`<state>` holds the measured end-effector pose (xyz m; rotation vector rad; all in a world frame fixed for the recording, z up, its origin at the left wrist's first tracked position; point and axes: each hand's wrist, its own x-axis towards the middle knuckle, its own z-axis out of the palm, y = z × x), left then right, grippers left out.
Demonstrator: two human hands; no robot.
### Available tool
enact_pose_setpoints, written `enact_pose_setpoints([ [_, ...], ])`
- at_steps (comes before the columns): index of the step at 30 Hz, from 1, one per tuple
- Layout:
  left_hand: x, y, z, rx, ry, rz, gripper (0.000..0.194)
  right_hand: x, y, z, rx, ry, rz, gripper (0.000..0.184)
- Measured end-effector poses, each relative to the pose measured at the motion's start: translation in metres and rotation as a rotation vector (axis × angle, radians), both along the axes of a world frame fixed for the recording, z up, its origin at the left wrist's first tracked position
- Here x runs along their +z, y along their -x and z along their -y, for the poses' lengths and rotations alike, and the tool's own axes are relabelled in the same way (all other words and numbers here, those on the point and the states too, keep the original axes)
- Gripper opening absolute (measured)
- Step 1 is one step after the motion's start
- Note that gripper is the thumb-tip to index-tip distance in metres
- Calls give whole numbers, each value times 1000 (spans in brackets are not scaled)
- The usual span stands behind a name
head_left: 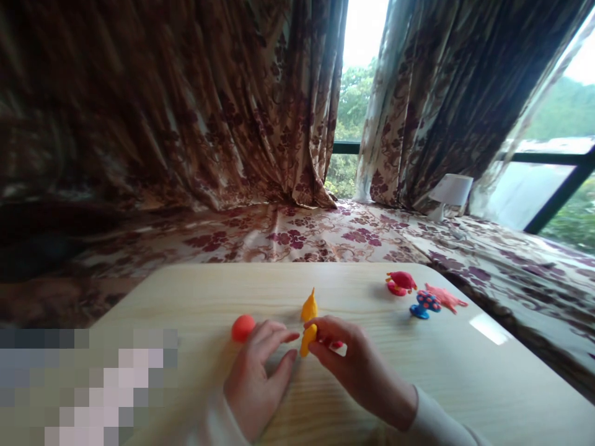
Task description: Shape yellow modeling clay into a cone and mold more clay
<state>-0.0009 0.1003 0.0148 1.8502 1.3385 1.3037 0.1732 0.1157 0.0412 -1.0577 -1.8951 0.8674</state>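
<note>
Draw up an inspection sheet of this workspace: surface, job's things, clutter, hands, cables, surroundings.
Surface: pale wood-grain table, glare patch at right; lower-left view pixelated.
Job's things: yellow lump held; pointed yellow piece just beyond; orange-red ball by the left hand; red piece mostly hidden.
Clutter: far right, crimson figure, dotted blue mushroom shape, flat pink figure.
Hands: right pinches the yellow lump; left open, holding nothing.
Cables: nothing seen on the table; unclear near the lamp.
Surroundings: floral curtains, floral cloth, white-shaded lamp, windows.
</note>
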Motion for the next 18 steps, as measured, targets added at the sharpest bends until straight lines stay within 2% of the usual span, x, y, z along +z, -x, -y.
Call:
enact_pose_setpoints([
  [4, 0, -4, 1, -45, 36, -10, 26, -3, -1, 3, 43, -20, 50, 21],
  [7, 3, -7, 4, -48, 58, 29, 30, -3, 0, 4, 50, -41, 80, 21],
  [14, -2, -12, 7, -30, 157, 186, 22, -5, 1, 6, 49, -106, 120, 20],
  [18, -2, -12, 7, -37, 180, 178, 11, -4, 2, 6, 25, -81, 159, 20],
])
